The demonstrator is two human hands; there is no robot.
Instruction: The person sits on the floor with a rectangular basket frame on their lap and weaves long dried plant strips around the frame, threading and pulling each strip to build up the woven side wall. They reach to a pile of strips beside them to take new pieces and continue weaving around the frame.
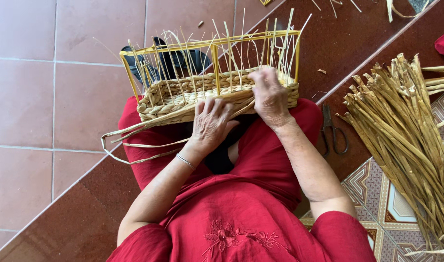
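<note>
A half-woven basket (217,92) is resting on the person's lap, over red trousers, its long axis running left to right across the view and tilting slightly upward toward the right; its yellow wire frame (210,46) and loose upright straws are pointing away from the body. The left hand (211,123) is lying flat against the near woven wall, fingers spread, its grip open and pressing rather than closing on anything. The right hand (269,97) is curling over the right end of the weave, fingers bent onto the strands; whether its grip is pinching one I cannot tell. Scissors (332,132) are lying on the floor just right of the knee, beside a bundle of dried straw (406,140).
</note>
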